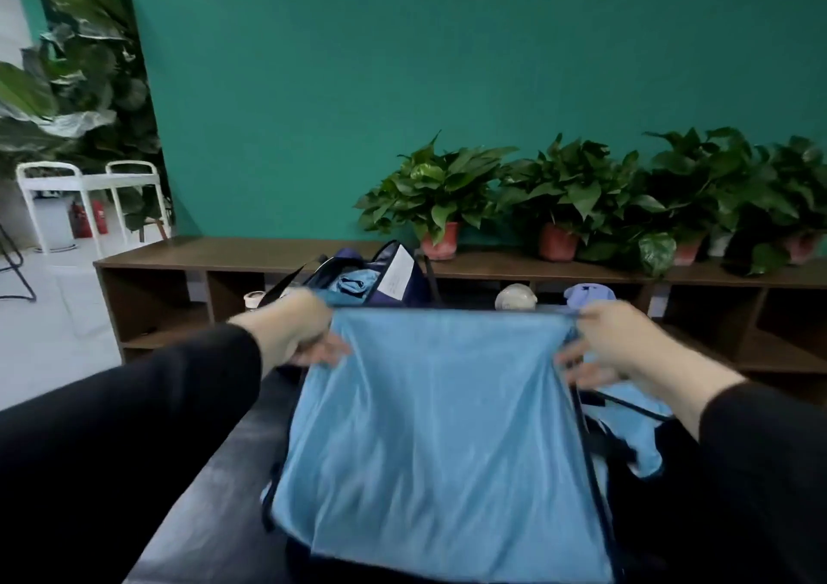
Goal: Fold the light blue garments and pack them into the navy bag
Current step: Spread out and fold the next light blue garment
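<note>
A light blue garment (441,440) with dark piping hangs stretched between my hands over a dark surface. My left hand (304,333) grips its upper left corner and my right hand (604,342) grips its upper right corner. Behind it stands the navy bag (402,279), open, with a light blue garment (351,283) inside. More light blue cloth (635,427) lies under my right forearm, and a bluish crumpled piece (586,293) sits past my right hand. The picture is blurred by motion.
A low brown shelf unit (223,254) runs along the teal wall, carrying several potted plants (441,198). A pale round object (515,297) sits behind the garment. A white cart (85,185) and red extinguishers (87,218) stand far left.
</note>
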